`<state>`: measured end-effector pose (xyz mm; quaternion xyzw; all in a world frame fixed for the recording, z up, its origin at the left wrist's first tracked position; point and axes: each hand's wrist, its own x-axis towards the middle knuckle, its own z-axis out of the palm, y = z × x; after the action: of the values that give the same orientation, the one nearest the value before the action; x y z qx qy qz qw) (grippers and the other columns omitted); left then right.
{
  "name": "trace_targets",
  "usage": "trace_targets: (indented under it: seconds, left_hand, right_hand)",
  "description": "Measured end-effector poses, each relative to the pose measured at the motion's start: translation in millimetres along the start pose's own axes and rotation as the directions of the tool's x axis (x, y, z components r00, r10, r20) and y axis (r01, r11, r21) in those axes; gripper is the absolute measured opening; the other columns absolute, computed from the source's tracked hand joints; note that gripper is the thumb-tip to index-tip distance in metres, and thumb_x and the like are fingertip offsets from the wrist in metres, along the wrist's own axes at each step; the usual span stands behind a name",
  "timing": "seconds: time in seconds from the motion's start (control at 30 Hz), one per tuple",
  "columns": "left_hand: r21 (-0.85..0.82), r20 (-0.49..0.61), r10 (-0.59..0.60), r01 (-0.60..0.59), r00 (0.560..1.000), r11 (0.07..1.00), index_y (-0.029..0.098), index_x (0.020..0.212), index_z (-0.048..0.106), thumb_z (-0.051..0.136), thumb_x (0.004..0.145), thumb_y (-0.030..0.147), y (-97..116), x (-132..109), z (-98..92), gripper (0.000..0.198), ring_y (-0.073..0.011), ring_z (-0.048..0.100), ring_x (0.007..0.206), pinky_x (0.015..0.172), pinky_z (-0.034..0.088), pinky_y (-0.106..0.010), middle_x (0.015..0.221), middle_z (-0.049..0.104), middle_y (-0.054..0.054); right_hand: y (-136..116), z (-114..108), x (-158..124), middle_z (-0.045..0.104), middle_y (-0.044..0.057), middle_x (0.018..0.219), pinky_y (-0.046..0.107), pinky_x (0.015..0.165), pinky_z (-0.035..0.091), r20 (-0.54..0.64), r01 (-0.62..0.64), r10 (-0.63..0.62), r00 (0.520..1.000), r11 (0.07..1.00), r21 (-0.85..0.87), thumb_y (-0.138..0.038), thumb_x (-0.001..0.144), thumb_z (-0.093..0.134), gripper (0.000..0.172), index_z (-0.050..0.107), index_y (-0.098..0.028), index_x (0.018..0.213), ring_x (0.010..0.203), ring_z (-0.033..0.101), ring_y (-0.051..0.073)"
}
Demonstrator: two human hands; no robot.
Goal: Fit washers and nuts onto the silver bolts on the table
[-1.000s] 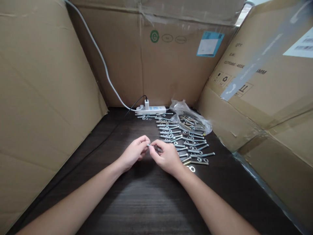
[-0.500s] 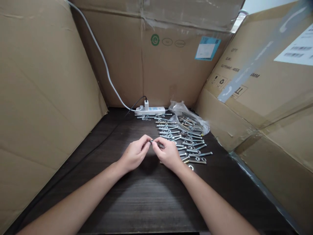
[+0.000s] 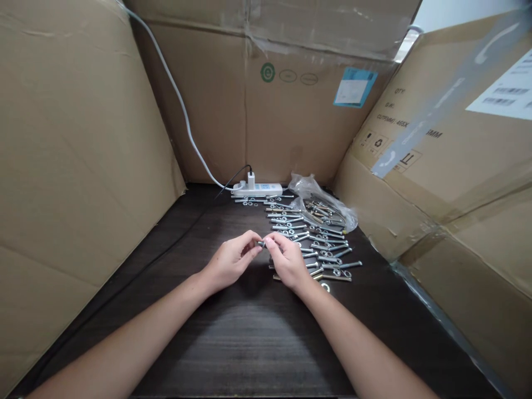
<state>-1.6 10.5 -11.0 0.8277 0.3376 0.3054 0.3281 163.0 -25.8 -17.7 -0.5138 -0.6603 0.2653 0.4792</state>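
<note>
My left hand [image 3: 233,260] and my right hand [image 3: 286,261] meet fingertip to fingertip above the dark wooden table [image 3: 249,343]. Between them they pinch a small metal bolt [image 3: 261,244]; my right hand closes round its shaft, and my left fingers pinch its end, where a small dark part sits that I cannot make out. Just right of my right hand lie rows of silver bolts with washers and nuts [image 3: 324,249]. A single loose washer [image 3: 325,287] lies near my right wrist.
A clear plastic bag of more bolts [image 3: 326,208] lies at the back right. A white power strip [image 3: 257,189] with a plug and white cable [image 3: 183,119] sits at the back. Cardboard boxes [image 3: 75,155] wall the table on the left, back and right.
Both hands have shifted slightly right and farther from me, still pinching the bolt. The view has tilted a little.
</note>
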Motion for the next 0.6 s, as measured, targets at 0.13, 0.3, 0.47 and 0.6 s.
trace_targets:
  seconds: [0.13,0.3,0.47,0.6]
  left_hand:
    - [-0.008,0.009,0.017,-0.017,1.000,1.000,0.018,0.092,0.053,0.046,0.089,0.028,-0.2,-0.8,0.3,0.012,-0.0097,0.044,0.062,0.059,0.035,-0.021,0.070,0.050,0.004]
    - [-0.106,0.006,-0.020,0.021,1.000,0.994,0.018,0.092,0.053,0.050,0.084,0.025,1.9,-0.2,2.5,0.011,-0.0105,0.042,0.063,0.059,0.034,-0.022,0.072,0.048,0.004]
    - [-0.618,0.053,-0.302,0.268,0.952,0.739,0.017,0.080,0.048,0.043,0.064,0.006,2.4,4.0,7.5,0.020,-0.0087,0.039,0.057,0.052,0.031,-0.019,0.066,0.044,0.004]
    - [-0.819,0.160,-0.411,0.353,0.898,0.453,0.015,0.070,0.046,0.042,0.054,0.001,1.9,5.7,7.9,0.022,-0.0081,0.047,0.062,0.060,0.039,-0.018,0.065,0.047,0.003]
  right_hand:
    - [1.5,-0.7,1.4,0.060,0.000,0.068,0.022,0.060,0.042,0.044,-0.001,0.001,0.999,1.000,0.015,-0.036,0.087,0.047,0.026,0.061,-0.017,0.077,0.065,0.056,0.013]
    - [0.7,-0.9,2.5,0.060,0.001,0.066,0.021,0.056,0.042,0.025,-0.006,0.007,1.000,1.000,-0.024,-0.031,0.082,0.051,0.021,0.061,-0.017,0.071,0.061,0.054,0.013]
    - [1.7,1.3,1.3,0.057,0.000,0.067,0.019,0.048,0.042,0.020,-0.034,0.034,0.999,0.999,0.014,-0.033,0.082,0.052,0.017,0.059,-0.017,0.082,0.056,0.051,0.011]
    - [3.2,2.9,-1.3,0.058,-0.002,0.065,0.020,0.052,0.045,0.075,-0.010,0.018,0.997,0.995,-0.104,-0.033,0.081,0.054,0.016,0.058,-0.020,0.090,0.054,0.053,0.011]
